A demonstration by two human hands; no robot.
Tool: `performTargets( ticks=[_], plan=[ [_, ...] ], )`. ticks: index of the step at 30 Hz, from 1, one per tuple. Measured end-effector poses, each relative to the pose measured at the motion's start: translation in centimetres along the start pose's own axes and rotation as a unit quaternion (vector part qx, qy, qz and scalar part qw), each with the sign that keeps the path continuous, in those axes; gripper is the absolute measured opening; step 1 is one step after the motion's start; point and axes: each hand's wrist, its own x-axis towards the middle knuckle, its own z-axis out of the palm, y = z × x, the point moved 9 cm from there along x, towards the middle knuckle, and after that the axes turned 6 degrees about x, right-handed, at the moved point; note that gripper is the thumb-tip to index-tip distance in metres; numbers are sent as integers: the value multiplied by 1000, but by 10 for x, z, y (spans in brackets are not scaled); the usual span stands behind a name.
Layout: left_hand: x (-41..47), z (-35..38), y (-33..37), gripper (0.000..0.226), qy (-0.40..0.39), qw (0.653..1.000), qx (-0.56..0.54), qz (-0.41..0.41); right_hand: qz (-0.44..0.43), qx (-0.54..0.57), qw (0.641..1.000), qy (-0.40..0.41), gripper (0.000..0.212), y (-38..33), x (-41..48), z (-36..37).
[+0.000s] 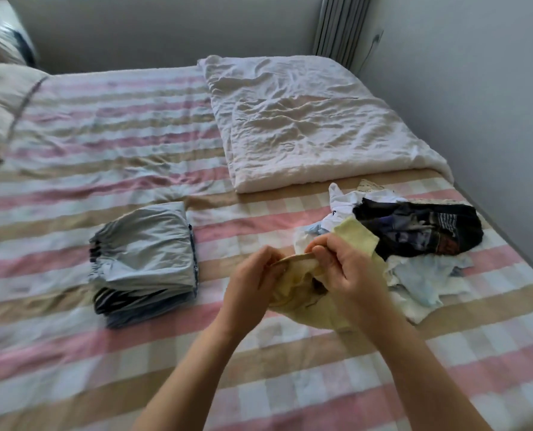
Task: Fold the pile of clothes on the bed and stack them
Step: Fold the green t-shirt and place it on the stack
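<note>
A pale yellow garment (308,303) hangs bunched over the bed between both hands. My left hand (252,284) pinches its edge from the left, and my right hand (343,269) grips the same edge from the right. Behind my right hand lies the unfolded pile (414,244): a black printed piece on top, with white and light blue pieces under it. A stack of folded clothes (144,262) sits to the left, a light grey-blue item on top and dark striped ones below.
The bed (72,353) has a pink, tan and white checked sheet. A folded white duvet (305,119) lies at the back right. Pillows (0,104) are at the far left. A grey wall (492,104) borders the right side.
</note>
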Motion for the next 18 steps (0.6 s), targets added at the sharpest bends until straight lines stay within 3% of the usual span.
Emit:
performTargets(
  ticks=[2, 4, 7, 10, 15, 18],
  plan=[
    [-32, -14, -20, 3, -53, 998, -2, -37, 31, 67, 997, -37, 15, -13, -14, 19],
    [-68, -24, -48, 17, -116, 990, 18, -81, 56, 118, 989, -74, 14, -25, -29, 40],
    [-117, -26, -89, 21, -180, 973, 85, -119, 92, 143, 980, -106, 9, -29, -51, 65],
    [-152, -37, -125, 7, -142, 969, 88, -181, 166, 196, 956, -140, 7, -16, -77, 89],
    [-195, -64, -166, 28, -8, 953, -15, -302, 223, 78, 941, -242, 34, 22, -118, 103],
    [-214, -75, -175, 24, 38, 945, -43, -323, 225, 5, 946, -234, 21, 41, -136, 106]
  ],
)
